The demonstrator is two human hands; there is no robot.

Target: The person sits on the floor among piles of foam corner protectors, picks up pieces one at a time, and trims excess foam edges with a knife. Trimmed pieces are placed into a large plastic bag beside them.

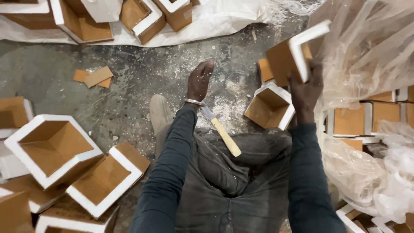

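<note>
Overhead, we see our right hand (307, 88) clamped around a white-edged brown foam corner piece (292, 54), raised up and right of our left hand (199, 81), which is closed on a knife (221, 130) whose long handle points back toward our lap.

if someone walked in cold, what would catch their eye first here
Most striking is the right hand lifting a brown corner piece with a white foam edge at upper right, beside crumpled clear plastic sheeting. At centre the left hand is closed, with a pale-handled knife running back along the wrist over the lap. Similar foam-edged pieces pile up at lower left, on a grey floor dusted with white crumbs.
</note>
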